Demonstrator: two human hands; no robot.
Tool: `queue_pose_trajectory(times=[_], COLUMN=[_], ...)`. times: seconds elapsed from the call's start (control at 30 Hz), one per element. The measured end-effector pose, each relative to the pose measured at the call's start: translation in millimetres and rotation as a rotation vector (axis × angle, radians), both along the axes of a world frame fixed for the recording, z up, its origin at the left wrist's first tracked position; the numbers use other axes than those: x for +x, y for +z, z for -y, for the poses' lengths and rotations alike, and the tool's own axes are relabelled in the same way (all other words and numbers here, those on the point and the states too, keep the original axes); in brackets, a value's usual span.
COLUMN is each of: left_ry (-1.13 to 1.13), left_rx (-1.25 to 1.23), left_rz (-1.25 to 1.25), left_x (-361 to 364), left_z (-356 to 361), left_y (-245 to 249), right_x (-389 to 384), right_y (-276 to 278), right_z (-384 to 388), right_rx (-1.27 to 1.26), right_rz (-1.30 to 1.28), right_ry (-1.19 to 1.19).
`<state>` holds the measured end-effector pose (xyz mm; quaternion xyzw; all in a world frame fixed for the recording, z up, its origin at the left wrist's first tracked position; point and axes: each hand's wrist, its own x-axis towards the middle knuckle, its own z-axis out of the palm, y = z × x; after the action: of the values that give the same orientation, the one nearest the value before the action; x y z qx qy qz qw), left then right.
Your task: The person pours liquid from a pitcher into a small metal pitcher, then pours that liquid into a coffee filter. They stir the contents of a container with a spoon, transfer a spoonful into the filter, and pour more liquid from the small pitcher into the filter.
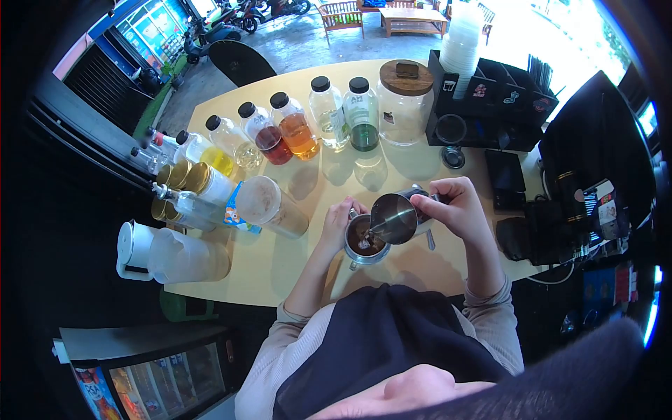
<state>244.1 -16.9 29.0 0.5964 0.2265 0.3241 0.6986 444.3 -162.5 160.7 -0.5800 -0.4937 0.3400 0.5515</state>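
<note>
My right hand (458, 206) is closed on the handle of a metal pitcher (394, 218), which is tilted to the left with its spout over a cup (366, 236). Dark brown liquid with a lighter patch shows inside the cup, near the spout. My left hand (343, 222) has its fingers closed around the cup's handle at its upper left side. Beneath the cup is a round saucer or base. Another metal container (420, 203) stands partly hidden behind the pitcher, and a spoon handle (430, 240) shows beside it.
Bottles with black caps (297, 129) line the far side of the table (315, 273). A wooden-lidded jar (404, 105) and a black organizer (483, 105) stand at the back right. To the left are a powder tub (269, 206) and white pitchers (185, 259); at right, a dark tablet (505, 180).
</note>
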Motion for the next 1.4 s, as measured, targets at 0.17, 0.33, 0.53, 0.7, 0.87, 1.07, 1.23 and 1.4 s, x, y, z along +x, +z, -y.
queue_pose_trajectory(times=[0.17, 0.33, 0.53, 0.7, 0.87, 1.07, 1.23, 1.4], left_ry=[0.017, -0.01, -0.014, -0.017, -0.021, -0.016, -0.011, 0.016], left_rx=[0.05, 0.037, -0.002, -0.029, 0.017, -0.014, 0.011, -0.01], left_rz=[-0.105, -0.074, -0.007, -0.012, -0.049, -0.02, -0.031, -0.028], left_x=[-2, -2, 0, 0, -1, 1, 0, 1], left_z=[2, 0, 0, 0, -4, -4, -4, 0], left_y=[6, 2, -4, -3, -8, -13, -11, -5], right_x=[0, 4, 4, 7, 8, 7, 6, 4], right_y=[-2, -7, -2, -1, 2, 5, 3, -3], right_z=[-6, -8, -5, 1, 8, 12, 11, 6], right_rx=[-0.015, -0.032, -0.026, -0.025, -0.025, -0.024, -0.004, 0.005], right_rz=[-0.03, -0.038, -0.038, -0.056, -0.056, -0.041, -0.037, 0.022], right_ry=[0.007, 0.013, -0.024, -0.018, -0.012, -0.005, -0.004, -0.012])
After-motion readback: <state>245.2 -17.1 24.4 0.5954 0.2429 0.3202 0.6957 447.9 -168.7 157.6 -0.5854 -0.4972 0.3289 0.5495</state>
